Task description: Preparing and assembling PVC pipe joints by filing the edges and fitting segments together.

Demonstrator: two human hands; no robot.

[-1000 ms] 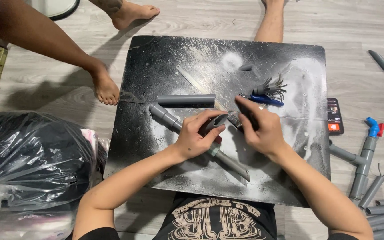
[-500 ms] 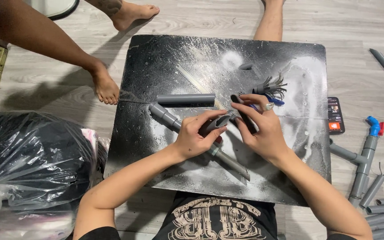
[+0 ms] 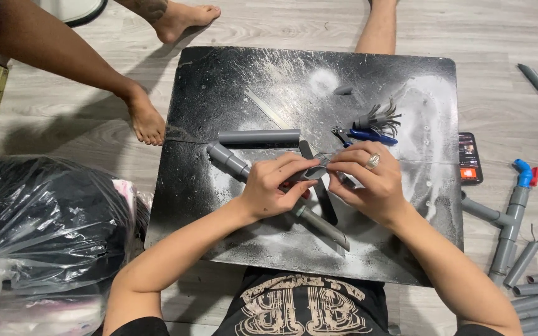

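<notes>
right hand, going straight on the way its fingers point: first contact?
Right hand points left at the small grey piece pinched with the left hand. It would likely meet that piece, then the left fingers.

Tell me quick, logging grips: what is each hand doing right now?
Left hand: fingers closed on a small grey pipe piece.
Right hand: fingers pinched at the same piece's end.

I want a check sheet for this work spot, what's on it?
Surface: black board on wood floor, smeared white.
Job's things: small grey piece pinched by both hands above a long grey pipe.
Clutter: short grey pipe, blue-handled pliers, phone.
Grippers: left hand and right hand, fingers closed on the piece.
Cables: nothing seen.
Surroundings: plastic bag, pipe fittings, another person's foot.
</notes>
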